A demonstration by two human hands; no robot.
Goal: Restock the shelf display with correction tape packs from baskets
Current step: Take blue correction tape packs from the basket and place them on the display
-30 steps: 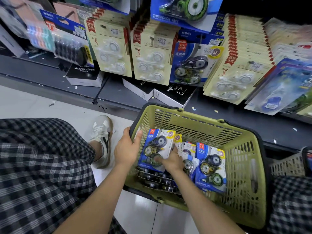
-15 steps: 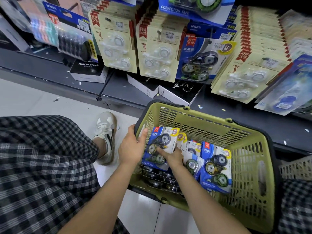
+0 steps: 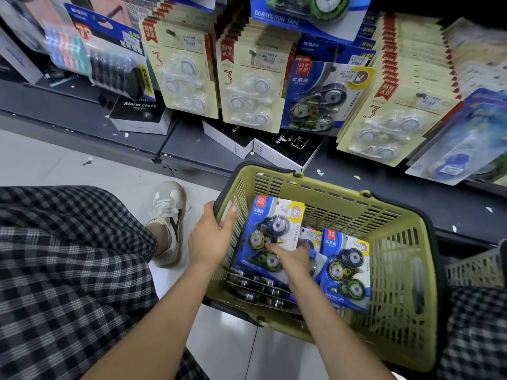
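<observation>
Our left hand (image 3: 208,239) grips the slatted rim of the olive plastic basket (image 3: 397,270) on the tiled floor; our right hand (image 3: 292,255) pinches a glossy blue correction tape pack (image 3: 270,229), raised inside the basket above flat stacked packs (image 3: 347,267).

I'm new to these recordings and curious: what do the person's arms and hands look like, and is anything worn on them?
Both forearms are bare as far as the picture shows: no sleeves, gloves, watch, bracelets or rings are visible on the left hand or the right hand. Nails look short and plain. Otherwise the person wears black-and-white checked clothing over the legs and a white sneaker with a dark stripe.
</observation>
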